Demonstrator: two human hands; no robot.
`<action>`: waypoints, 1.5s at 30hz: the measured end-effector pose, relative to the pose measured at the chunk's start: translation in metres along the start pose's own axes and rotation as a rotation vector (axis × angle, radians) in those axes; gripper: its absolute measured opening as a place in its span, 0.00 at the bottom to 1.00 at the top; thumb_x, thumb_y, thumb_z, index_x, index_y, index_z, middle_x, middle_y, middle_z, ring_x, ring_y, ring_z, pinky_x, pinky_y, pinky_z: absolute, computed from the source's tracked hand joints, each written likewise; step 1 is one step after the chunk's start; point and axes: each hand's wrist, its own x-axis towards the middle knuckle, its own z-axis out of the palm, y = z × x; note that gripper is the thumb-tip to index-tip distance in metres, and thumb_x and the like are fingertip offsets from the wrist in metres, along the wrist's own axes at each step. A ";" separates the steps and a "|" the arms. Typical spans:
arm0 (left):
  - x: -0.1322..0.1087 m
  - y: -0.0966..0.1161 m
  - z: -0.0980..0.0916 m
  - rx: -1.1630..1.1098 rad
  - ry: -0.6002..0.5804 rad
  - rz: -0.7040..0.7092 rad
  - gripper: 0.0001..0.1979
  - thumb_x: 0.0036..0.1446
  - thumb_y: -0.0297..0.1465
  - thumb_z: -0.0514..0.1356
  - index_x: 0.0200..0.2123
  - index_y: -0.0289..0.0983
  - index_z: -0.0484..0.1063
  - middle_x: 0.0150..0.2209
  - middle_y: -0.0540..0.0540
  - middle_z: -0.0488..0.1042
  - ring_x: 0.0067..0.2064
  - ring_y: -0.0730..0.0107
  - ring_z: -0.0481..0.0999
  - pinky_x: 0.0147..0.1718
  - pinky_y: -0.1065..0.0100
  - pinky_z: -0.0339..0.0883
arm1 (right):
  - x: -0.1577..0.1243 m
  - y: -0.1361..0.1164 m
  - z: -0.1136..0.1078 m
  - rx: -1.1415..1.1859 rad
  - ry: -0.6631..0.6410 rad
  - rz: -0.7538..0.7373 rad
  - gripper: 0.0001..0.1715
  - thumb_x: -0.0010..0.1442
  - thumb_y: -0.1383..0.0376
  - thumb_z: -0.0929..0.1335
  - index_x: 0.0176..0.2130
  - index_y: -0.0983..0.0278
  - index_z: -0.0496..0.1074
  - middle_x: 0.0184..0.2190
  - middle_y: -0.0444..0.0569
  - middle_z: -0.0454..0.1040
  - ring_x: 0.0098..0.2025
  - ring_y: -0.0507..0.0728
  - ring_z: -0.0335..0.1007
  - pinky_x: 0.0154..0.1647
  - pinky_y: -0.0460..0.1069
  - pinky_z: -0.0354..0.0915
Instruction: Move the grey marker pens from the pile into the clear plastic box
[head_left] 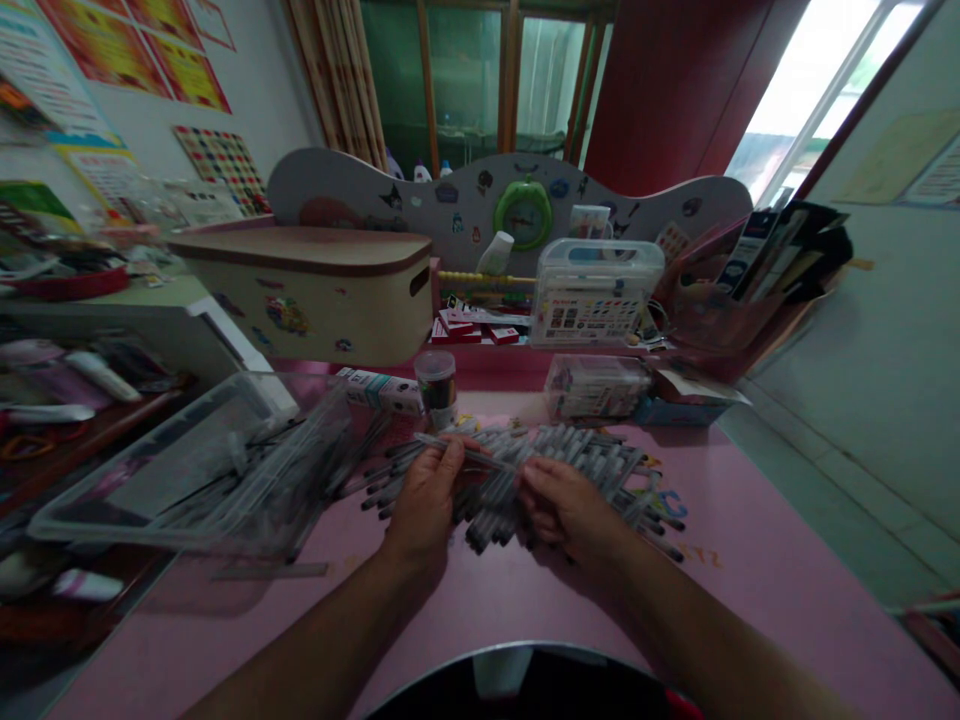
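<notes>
In the head view a thin clear pen (pixel 487 458) slants between my two hands, above a heap of pens. My left hand (pixel 424 500) pinches it between thumb and fingers near its left part. At its right end, the fingers of my right hand (pixel 562 500) are closed on it; the exact grip is blurred. Below and behind both hands lies the pile of clear pens (pixel 600 465) with dark ends, spread over the pink table (pixel 480 600). Part of the pile is hidden by my hands.
A clear plastic bin (pixel 150 540) with more pens stands at the left, a ruler-like strip (pixel 270 571) before it. Behind are a lidded cup (pixel 436 385), a clear box (pixel 596 388), a cream storage box (pixel 322 300) and a clear case (pixel 596 290). A dark round-edged object (pixel 570 690) sits nearest me.
</notes>
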 end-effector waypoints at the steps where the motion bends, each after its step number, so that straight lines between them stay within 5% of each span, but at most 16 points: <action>1: 0.001 0.002 0.000 -0.025 0.000 0.017 0.13 0.59 0.41 0.64 0.33 0.36 0.74 0.34 0.46 0.80 0.36 0.68 0.79 0.38 0.70 0.71 | 0.000 0.001 0.000 -0.053 -0.001 0.002 0.18 0.52 0.54 0.73 0.28 0.63 0.65 0.17 0.35 0.62 0.13 0.43 0.46 0.12 0.40 0.39; 6: 0.021 0.023 -0.007 -0.363 0.159 0.066 0.10 0.64 0.37 0.57 0.32 0.38 0.69 0.27 0.49 0.76 0.34 0.65 0.80 0.39 0.62 0.74 | 0.004 -0.002 -0.005 -0.069 0.116 -0.080 0.18 0.47 0.58 0.72 0.21 0.61 0.61 0.11 0.32 0.53 0.12 0.44 0.41 0.11 0.41 0.39; 10: 0.026 0.030 -0.009 -0.472 0.251 -0.002 0.10 0.66 0.33 0.55 0.32 0.36 0.69 0.24 0.51 0.70 0.23 0.77 0.70 0.26 0.74 0.69 | 0.008 -0.005 -0.008 -0.015 0.314 -0.253 0.16 0.49 0.58 0.71 0.22 0.61 0.62 0.12 0.32 0.50 0.13 0.45 0.40 0.13 0.42 0.38; 12: 0.018 0.023 -0.004 -0.439 0.173 -0.092 0.05 0.60 0.30 0.62 0.36 0.35 0.71 0.26 0.52 0.70 0.21 0.81 0.65 0.19 0.79 0.60 | 0.007 -0.002 -0.004 -0.091 0.349 -0.334 0.14 0.53 0.56 0.71 0.25 0.62 0.67 0.13 0.33 0.52 0.15 0.46 0.43 0.14 0.43 0.41; 14: 0.008 0.011 0.004 -0.372 0.055 -0.196 0.11 0.53 0.28 0.68 0.40 0.34 0.72 0.29 0.51 0.71 0.21 0.83 0.64 0.16 0.81 0.55 | 0.003 0.003 0.003 -0.240 0.332 -0.395 0.14 0.56 0.56 0.71 0.26 0.63 0.70 0.16 0.37 0.59 0.18 0.48 0.51 0.17 0.44 0.49; 17: -0.005 -0.007 0.015 -0.298 -0.060 -0.318 0.13 0.54 0.35 0.69 0.35 0.34 0.72 0.28 0.52 0.70 0.20 0.83 0.62 0.16 0.80 0.55 | -0.004 0.012 0.013 -0.412 0.166 -0.388 0.13 0.60 0.59 0.69 0.28 0.64 0.73 0.23 0.44 0.69 0.26 0.52 0.63 0.26 0.46 0.60; 19: -0.009 -0.011 0.018 -0.304 -0.072 -0.344 0.16 0.59 0.42 0.65 0.28 0.35 0.68 0.25 0.52 0.68 0.20 0.80 0.64 0.18 0.78 0.60 | -0.007 0.015 0.015 -0.446 0.059 -0.349 0.06 0.58 0.62 0.69 0.33 0.63 0.74 0.23 0.43 0.68 0.25 0.53 0.63 0.27 0.47 0.60; 22: -0.008 -0.004 0.019 -0.364 -0.062 -0.385 0.19 0.65 0.39 0.58 0.24 0.36 0.64 0.22 0.52 0.66 0.22 0.75 0.68 0.26 0.71 0.71 | -0.006 0.016 0.010 -0.425 0.203 -0.471 0.10 0.56 0.68 0.65 0.39 0.59 0.70 0.26 0.42 0.66 0.27 0.54 0.62 0.28 0.48 0.60; 26: -0.012 0.006 0.021 -0.471 -0.053 -0.602 0.13 0.68 0.31 0.52 0.31 0.35 0.72 0.32 0.43 0.77 0.35 0.66 0.80 0.40 0.59 0.77 | -0.005 0.015 0.006 -0.605 0.373 -0.723 0.10 0.58 0.71 0.62 0.38 0.57 0.67 0.32 0.45 0.68 0.35 0.57 0.66 0.38 0.51 0.65; 30: -0.018 -0.001 0.024 -0.535 -0.096 -0.721 0.12 0.67 0.28 0.52 0.37 0.30 0.75 0.37 0.36 0.80 0.43 0.60 0.82 0.45 0.60 0.76 | -0.008 0.020 0.009 -0.771 0.288 -0.916 0.16 0.65 0.72 0.60 0.47 0.56 0.66 0.43 0.48 0.73 0.45 0.57 0.72 0.48 0.54 0.67; 34: -0.020 -0.011 0.027 -0.562 -0.060 -0.719 0.12 0.66 0.26 0.51 0.38 0.30 0.75 0.33 0.38 0.80 0.41 0.60 0.83 0.44 0.60 0.77 | -0.003 0.024 0.007 -1.018 0.128 -0.952 0.28 0.67 0.72 0.59 0.63 0.54 0.57 0.53 0.51 0.75 0.57 0.60 0.71 0.67 0.64 0.52; 38: -0.020 -0.014 0.028 -0.551 -0.079 -0.675 0.13 0.66 0.26 0.51 0.42 0.32 0.76 0.35 0.39 0.81 0.41 0.60 0.83 0.44 0.60 0.77 | 0.004 0.024 0.003 -1.232 0.056 -0.928 0.37 0.68 0.72 0.59 0.70 0.53 0.46 0.60 0.52 0.73 0.66 0.63 0.63 0.69 0.74 0.29; 41: -0.019 -0.013 0.029 -0.538 -0.083 -0.652 0.11 0.63 0.25 0.53 0.43 0.32 0.76 0.36 0.39 0.81 0.41 0.61 0.83 0.44 0.61 0.77 | 0.004 0.022 0.001 -1.292 0.027 -0.907 0.37 0.67 0.70 0.60 0.71 0.54 0.48 0.62 0.52 0.71 0.70 0.65 0.55 0.69 0.75 0.27; 45: -0.016 -0.011 0.026 -0.561 -0.012 -0.671 0.11 0.65 0.25 0.53 0.36 0.30 0.75 0.32 0.40 0.79 0.35 0.65 0.82 0.41 0.65 0.77 | -0.001 0.020 -0.002 -1.199 0.085 -0.929 0.33 0.67 0.68 0.60 0.69 0.55 0.53 0.63 0.53 0.68 0.67 0.64 0.59 0.71 0.72 0.34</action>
